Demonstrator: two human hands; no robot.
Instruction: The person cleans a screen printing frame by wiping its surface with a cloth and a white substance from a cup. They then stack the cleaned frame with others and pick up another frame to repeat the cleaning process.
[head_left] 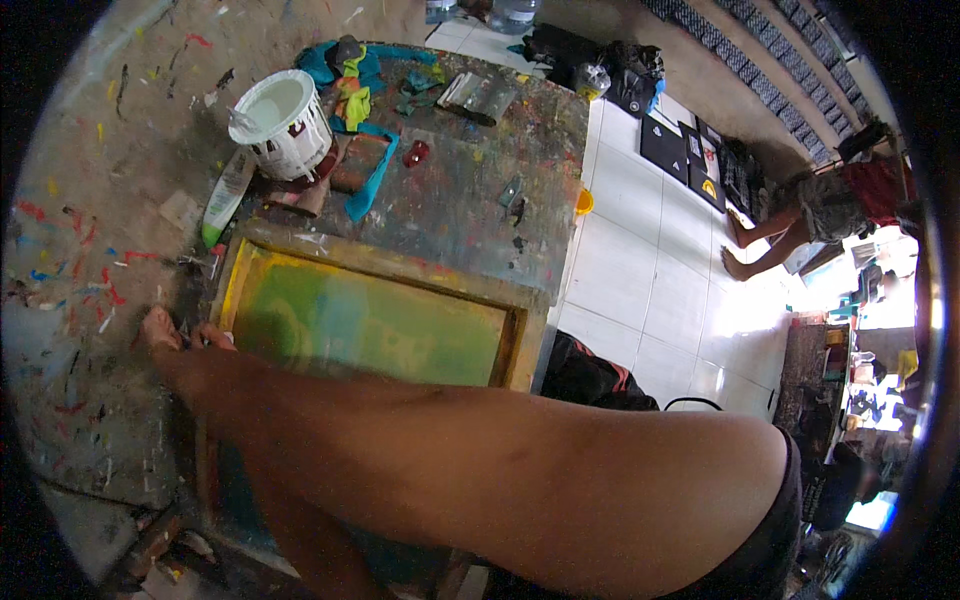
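Both my arms reach to the left edge of a screen-printing frame (400,283), wooden with a green and yellow mesh. My left hand (160,329) is beside the frame's left side, its fingers curled together. Close to its right, my right hand (211,336) is also closed, by the frame's wooden edge, with a bit of something white at its fingers. What either hand grips is too small and hidden to name. My right forearm crosses over the frame and covers its lower part.
Beyond the frame, the paint-stained table (470,190) holds a white paint bucket (290,150), a green-tipped white bottle (228,198) and teal rags (375,180). White floor tiles (620,260) lie to the right, with black bags (630,80), dark printed panels (680,160) and another person's legs (775,240).
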